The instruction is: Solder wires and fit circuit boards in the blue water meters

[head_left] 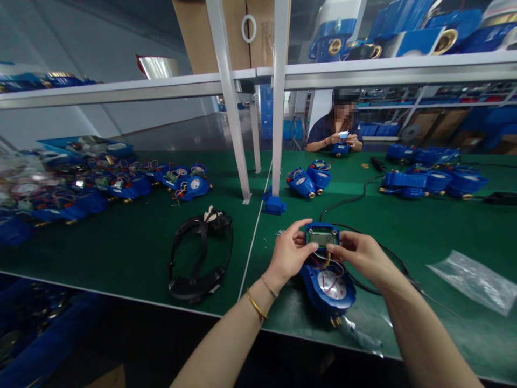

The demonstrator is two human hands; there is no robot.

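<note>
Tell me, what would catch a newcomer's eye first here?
Front and centre, the left hand and right hand pinch a small display module above an open blue meter on the green table. Many more blue meters crowd the far left, and a black head strap lies nearby.

Left hand (290,252) and right hand (361,254) pinch a display module (322,236), seemingly wired, above a blue meter (329,285).

Both bare forearms reach up from the near edge and converge at the centre. The left hand (290,249) and right hand (361,253) face each other, thumbs and forefingers pinched, knuckles outward. The left wrist wears bracelets.
</note>
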